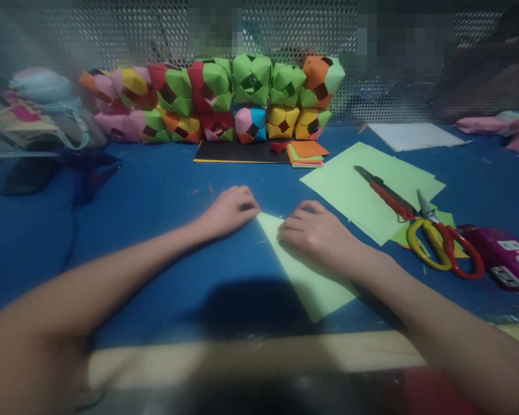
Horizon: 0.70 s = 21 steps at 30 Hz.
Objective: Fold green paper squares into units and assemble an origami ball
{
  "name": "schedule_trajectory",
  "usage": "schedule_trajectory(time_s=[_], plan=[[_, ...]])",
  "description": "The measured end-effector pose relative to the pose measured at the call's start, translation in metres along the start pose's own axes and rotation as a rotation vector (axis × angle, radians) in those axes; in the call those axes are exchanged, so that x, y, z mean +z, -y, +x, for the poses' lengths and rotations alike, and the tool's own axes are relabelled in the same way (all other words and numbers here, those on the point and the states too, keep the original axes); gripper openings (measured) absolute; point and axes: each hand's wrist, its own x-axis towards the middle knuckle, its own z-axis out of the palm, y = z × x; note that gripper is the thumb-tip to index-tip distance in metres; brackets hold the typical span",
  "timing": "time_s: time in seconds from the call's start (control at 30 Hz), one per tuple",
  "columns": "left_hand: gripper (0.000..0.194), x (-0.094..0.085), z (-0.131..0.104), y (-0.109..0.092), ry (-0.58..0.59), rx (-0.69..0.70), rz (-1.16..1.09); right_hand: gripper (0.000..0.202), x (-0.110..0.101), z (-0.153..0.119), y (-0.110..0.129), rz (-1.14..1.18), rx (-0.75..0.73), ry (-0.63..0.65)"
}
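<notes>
A pale green sheet of paper (311,279), seemingly folded, lies at a slant on the blue tabletop in front of me. My left hand (233,210) pinches its far left corner between thumb and fingers. Curled fingers of my right hand (315,233) press on the sheet's upper part, hiding some of its far edge. To the right are flat pale green sheets (354,184), with a red-handled cutter knife (389,196) across them. Scissors (443,242) with one yellow and one red handle loop lie nearer me, over smaller green paper pieces.
Several colourful folded-paper blocks (251,79) are stacked along the perforated back panel (277,29). Before them lie a black sheet (242,151) and small coloured papers (308,151). A purple device (504,259) sits at right, white paper (415,136) behind, a bottle (43,86) at left.
</notes>
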Motion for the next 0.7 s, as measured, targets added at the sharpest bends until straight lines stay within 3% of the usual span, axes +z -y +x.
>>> schedule_trajectory(time_s=[0.27, 0.4, 0.5, 0.63, 0.7], plan=[[0.008, 0.001, 0.001, -0.004, -0.020, -0.059, 0.021, 0.028, -0.013, 0.001, 0.008, 0.006, 0.017, 0.073], [0.012, 0.002, 0.003, 0.000, -0.023, -0.035, 0.059, 0.018, -0.004, 0.006, 0.012, -0.037, 0.076, 0.066], [0.014, 0.002, 0.002, 0.002, -0.056, -0.025, 0.106, 0.029, 0.005, 0.012, 0.015, -0.086, 0.139, 0.050], [0.021, 0.004, -0.008, -0.009, -0.217, 0.084, 0.139, 0.033, 0.012, 0.018, 0.016, -0.089, 0.185, 0.082], [0.022, 0.007, -0.014, -0.019, -0.153, 0.164, 0.110, 0.030, 0.014, 0.021, 0.016, -0.061, 0.203, 0.117]])
